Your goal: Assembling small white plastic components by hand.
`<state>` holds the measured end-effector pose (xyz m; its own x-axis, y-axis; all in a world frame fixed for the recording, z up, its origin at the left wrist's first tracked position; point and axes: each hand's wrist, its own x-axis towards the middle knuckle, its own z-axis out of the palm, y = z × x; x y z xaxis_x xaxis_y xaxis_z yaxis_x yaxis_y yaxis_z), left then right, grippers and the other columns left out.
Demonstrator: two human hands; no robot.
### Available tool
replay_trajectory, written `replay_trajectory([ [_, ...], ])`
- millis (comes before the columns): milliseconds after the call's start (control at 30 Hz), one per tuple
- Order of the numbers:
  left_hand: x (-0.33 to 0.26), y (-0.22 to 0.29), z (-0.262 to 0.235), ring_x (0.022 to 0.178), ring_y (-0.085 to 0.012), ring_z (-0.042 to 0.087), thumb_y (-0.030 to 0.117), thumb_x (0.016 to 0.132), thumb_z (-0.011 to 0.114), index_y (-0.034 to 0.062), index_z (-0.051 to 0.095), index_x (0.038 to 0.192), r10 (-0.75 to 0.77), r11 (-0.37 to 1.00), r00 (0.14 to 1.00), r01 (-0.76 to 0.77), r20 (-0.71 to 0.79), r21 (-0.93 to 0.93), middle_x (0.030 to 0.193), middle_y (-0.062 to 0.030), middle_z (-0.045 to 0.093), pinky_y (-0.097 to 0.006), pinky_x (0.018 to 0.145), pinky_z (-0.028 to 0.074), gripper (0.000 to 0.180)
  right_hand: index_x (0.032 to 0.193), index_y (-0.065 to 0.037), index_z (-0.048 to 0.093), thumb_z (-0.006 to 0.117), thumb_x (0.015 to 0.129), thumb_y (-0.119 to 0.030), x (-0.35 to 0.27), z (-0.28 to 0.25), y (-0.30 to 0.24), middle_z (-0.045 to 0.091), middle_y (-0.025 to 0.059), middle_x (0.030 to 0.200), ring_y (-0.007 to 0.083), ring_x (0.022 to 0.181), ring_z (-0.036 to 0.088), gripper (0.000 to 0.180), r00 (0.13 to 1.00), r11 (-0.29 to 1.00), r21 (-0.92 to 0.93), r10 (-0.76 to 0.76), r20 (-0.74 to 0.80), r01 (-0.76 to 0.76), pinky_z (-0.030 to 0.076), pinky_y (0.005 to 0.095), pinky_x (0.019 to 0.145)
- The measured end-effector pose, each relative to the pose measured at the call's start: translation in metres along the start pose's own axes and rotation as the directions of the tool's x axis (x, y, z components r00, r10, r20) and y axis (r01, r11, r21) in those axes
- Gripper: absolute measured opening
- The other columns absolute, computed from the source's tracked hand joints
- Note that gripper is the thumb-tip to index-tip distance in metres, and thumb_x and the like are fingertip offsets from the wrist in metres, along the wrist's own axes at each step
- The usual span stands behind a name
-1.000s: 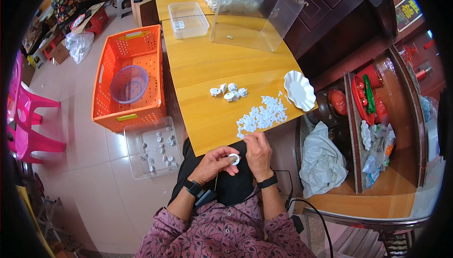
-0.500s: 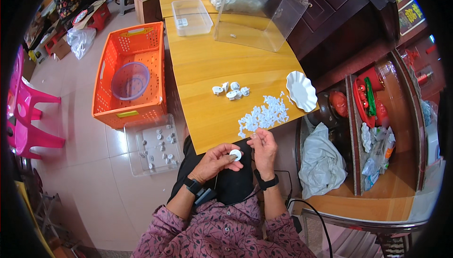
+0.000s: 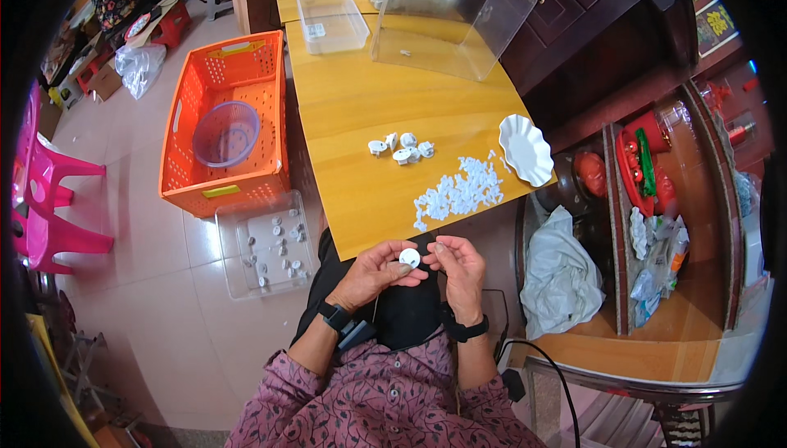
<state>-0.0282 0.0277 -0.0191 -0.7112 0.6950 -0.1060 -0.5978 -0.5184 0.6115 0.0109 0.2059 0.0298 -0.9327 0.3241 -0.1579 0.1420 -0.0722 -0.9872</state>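
Above my lap, my left hand [image 3: 367, 274] pinches a small round white plastic part [image 3: 409, 257] between thumb and fingers. My right hand [image 3: 462, 274] is just beside it, thumb and index finger pressed together close to the part's edge. Whatever those right fingertips hold is too small to make out. On the near end of the yellow table [image 3: 340, 140] lies a loose pile of tiny white plastic pieces [image 3: 459, 192]. Several white round parts with grey bits [image 3: 402, 151] sit in a group behind the pile. A white scalloped dish [image 3: 525, 151] rests at the table's right edge.
An orange crate [image 3: 182, 187] with a purple basket [image 3: 227, 134] stands left of the table. On the floor, a clear bin [image 3: 238, 280] holds several round parts. Clear plastic boxes [image 3: 334, 23] stand farther back. A shelf unit [image 3: 616, 235] and a white bag [image 3: 560, 274] are at right.
My right hand has come down from near the pile of tiny pieces to beside the round part. My left hand still holds that part, slightly higher in view.
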Motion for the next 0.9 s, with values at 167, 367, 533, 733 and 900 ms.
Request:
replay_trajectory([
  [167, 0.000, 0.001, -0.001, 0.102, -0.0274, 0.069, 0.005, 0.098, 0.059, -0.0023, 0.051, 0.133, -0.001, 0.999, 1.000, 0.001, -0.003, 0.035, 0.117, -0.0164, 0.064, -0.034, 0.089, 0.059, 0.037, 0.110, 0.003, 0.061, 0.064, 0.095, -0.009, -0.011, 0.004, -0.008, 0.070, 0.0121, 0.098, 0.0133, 0.079, 0.068, 0.019, 1.000, 1.000, 0.022, 0.012, -0.009, -0.012, 0.051, 0.0228, 0.070],
  [367, 0.002, -0.004, -0.005, 0.097, -0.0248, 0.071, 0.004, 0.096, 0.062, -0.0021, 0.053, 0.130, 0.032, 0.999, 0.999, -0.033, 0.024, 0.037, 0.110, -0.0144, 0.067, -0.032, 0.084, 0.060, 0.036, 0.105, 0.003, 0.067, 0.066, 0.093, -0.002, -0.021, 0.008, -0.004, 0.067, 0.0048, 0.092, 0.0083, 0.078, 0.063, 0.013, 0.988, 0.985, -0.070, -0.153, 0.035, 0.155, 0.048, 0.0213, 0.070],
  [533, 0.002, -0.004, -0.007, 0.095, -0.0231, 0.071, 0.003, 0.094, 0.064, -0.0029, 0.054, 0.129, 0.058, 0.997, 0.997, -0.060, 0.045, 0.047, 0.110, -0.0150, 0.067, -0.032, 0.084, 0.060, 0.037, 0.105, 0.003, 0.068, 0.065, 0.093, 0.000, -0.027, 0.012, -0.004, 0.066, 0.0018, 0.091, 0.0059, 0.078, 0.061, 0.012, 0.991, 0.986, -0.100, -0.126, 0.044, 0.130, 0.048, 0.0200, 0.070],
  [733, 0.001, -0.004, -0.007, 0.097, -0.0224, 0.071, 0.004, 0.094, 0.065, -0.0029, 0.053, 0.132, 0.048, 0.998, 0.998, -0.050, 0.050, 0.037, 0.111, -0.0150, 0.067, -0.032, 0.086, 0.059, 0.040, 0.104, 0.004, 0.068, 0.063, 0.093, 0.002, -0.031, 0.011, -0.003, 0.065, 0.0026, 0.093, 0.0071, 0.081, 0.062, 0.012, 0.996, 0.982, -0.171, -0.083, 0.013, 0.084, 0.050, 0.0211, 0.075],
  [900, 0.000, -0.002, -0.003, 0.102, -0.0222, 0.069, 0.009, 0.096, 0.064, -0.0017, 0.054, 0.133, 0.040, 0.999, 0.999, -0.039, 0.035, -0.009, 0.115, -0.0144, 0.067, -0.032, 0.089, 0.058, 0.040, 0.101, 0.006, 0.069, 0.065, 0.092, 0.003, -0.033, 0.010, -0.009, 0.061, 0.0041, 0.100, 0.0088, 0.088, 0.061, 0.011, 0.972, 0.934, -0.275, -0.233, 0.018, 0.229, 0.050, 0.0215, 0.077],
])
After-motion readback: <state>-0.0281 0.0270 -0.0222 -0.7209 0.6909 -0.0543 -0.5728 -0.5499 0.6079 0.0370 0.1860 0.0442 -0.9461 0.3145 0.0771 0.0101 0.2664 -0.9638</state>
